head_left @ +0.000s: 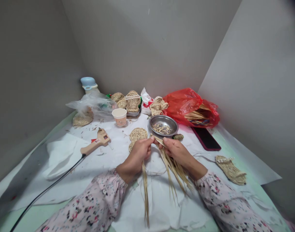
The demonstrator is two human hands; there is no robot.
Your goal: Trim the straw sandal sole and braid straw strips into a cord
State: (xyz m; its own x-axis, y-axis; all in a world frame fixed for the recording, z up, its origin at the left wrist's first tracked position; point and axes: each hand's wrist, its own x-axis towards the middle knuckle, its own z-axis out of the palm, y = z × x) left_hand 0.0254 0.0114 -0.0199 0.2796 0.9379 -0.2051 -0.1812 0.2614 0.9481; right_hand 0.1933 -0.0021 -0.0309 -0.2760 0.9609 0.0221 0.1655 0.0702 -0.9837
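Pale straw strands run between my two hands and hang down in loose bunches toward the table's front. My left hand is closed, thumb and fingers pinching the strands' upper end, while one thin bunch trails below it. Fingers of my right hand are also pinched on the strands, a fuller bunch fanning out beneath. Just behind my left hand lies a coiled straw disc, with a smaller coil partly hidden by the hand. Beyond my fingertips stands a metal bowl with straw scraps in it.
A glue gun with a black cord lies left, near a paper cup. At back right, a red plastic bag holds straw. A phone and a woven straw piece lie right. More woven pieces stand at the back.
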